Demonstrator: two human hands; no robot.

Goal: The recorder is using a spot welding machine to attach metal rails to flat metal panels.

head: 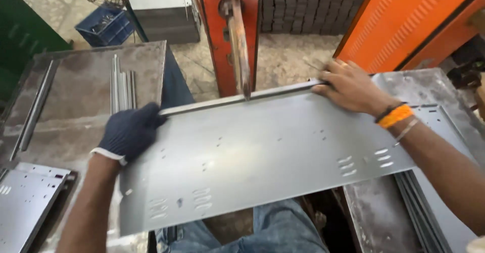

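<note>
My left hand (132, 132), in a dark glove, grips the far left corner of the grey sheet-metal panel (262, 157), fingers curled closed over its folded edge. My right hand (351, 87), bare, with an orange band at the wrist, presses on the far right end of the same edge, fingers clamped over the narrow strip (242, 97) along it. The panel lies flat across my lap, spanning the gap between two tabletops. The rusty electrode arm (239, 41) of the orange machine (222, 56) touches the strip near mid-edge. Loose metal strips (123, 87) lie on the left tabletop (76, 91); stacked panels (25, 202) sit lower left.
</note>
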